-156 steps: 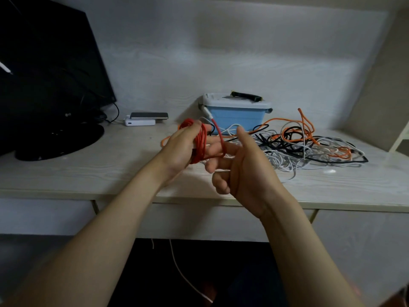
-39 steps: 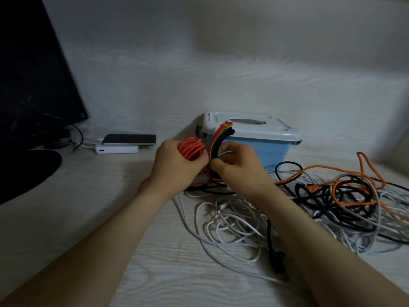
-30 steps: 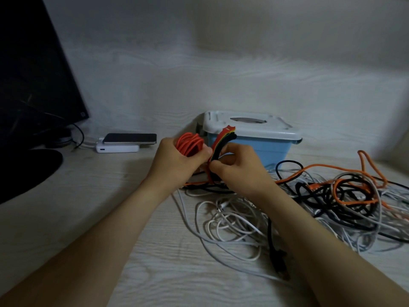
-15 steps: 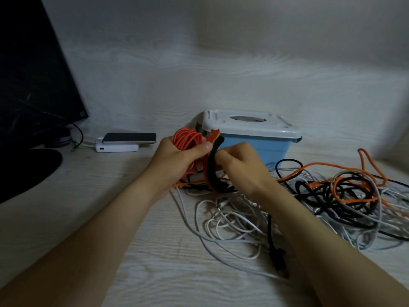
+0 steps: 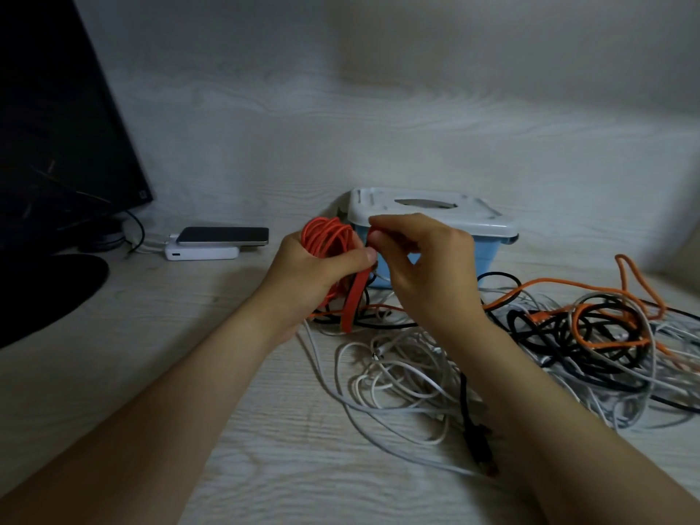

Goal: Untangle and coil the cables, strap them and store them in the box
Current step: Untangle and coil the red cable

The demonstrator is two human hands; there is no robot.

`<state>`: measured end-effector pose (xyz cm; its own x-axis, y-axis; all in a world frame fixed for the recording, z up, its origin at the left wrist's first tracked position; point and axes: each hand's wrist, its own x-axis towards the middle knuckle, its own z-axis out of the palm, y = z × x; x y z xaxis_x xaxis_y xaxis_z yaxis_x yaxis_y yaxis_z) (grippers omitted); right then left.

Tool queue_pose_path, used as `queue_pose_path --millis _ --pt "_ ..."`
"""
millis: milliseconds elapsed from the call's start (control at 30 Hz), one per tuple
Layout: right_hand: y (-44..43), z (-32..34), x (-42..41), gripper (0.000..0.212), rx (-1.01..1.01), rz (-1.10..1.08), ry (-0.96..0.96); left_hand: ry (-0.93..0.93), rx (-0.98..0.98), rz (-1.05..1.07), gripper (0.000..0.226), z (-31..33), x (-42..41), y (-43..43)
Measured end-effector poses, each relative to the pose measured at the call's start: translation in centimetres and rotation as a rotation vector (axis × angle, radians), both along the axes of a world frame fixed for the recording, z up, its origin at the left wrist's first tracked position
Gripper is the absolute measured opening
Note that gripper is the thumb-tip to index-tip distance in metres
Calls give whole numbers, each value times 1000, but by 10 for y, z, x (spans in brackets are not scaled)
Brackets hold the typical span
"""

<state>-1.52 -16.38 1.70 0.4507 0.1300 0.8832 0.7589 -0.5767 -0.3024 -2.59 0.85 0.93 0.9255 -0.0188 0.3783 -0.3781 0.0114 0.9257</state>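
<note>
Head: coil (image 5: 327, 236) upright; red strap (image 5: 354, 297) hangs steeply down.

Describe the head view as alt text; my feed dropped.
The left hand grips a coiled red cable above a pale desk while the right hand pinches a red strap hanging beside it. Behind stands a closed blue box; a tangle of white, black and orange cables lies to the right.

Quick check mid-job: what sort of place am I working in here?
Most likely a home or office computer desk. A black monitor stands at the left, a phone lies on a white power bank beside it, and the pale wood-grain desktop runs back to a wall.
</note>
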Motion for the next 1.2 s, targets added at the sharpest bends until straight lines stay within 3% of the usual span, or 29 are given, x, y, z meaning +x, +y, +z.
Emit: queue_pose_path --millis 100,233,400,500,600,667,767,833,1000,1067,1200 --pt "-2 1 -1 13 49 9 -12 21 -101 -79 18 -1 2 -1" --pt "0 1 -1 4 57 37 -28 123 -183 -256 45 -5 4 0" --pt "4 2 -2 6 8 22 -40 242 -265 -308 35 -1 -3 -1" --pt "4 2 -7 6 -23 60 -50 190 -283 -239 41 -1 0 0" --pt "5 3 -14 2 42 122 8 171 -357 -187 20 3 3 4" --pt "7 7 -18 4 227 181 117 156 -465 -60 4 5 9 8" --pt "10 18 -23 14 654 445 346 180 -612 184 9 2 23 23" --pt "10 23 -24 21 810 504 444 206 -658 299 13 -3 30 33" --pt "5 20 -17 10 793 341 461 172 -776 534 19 -7 38 38" --pt "7 16 -17 2 731 339 507 167 -820 554 15 -11 42 39" --pt "11 7 -16 10 651 320 594 250 -764 504 17 -21 47 44"
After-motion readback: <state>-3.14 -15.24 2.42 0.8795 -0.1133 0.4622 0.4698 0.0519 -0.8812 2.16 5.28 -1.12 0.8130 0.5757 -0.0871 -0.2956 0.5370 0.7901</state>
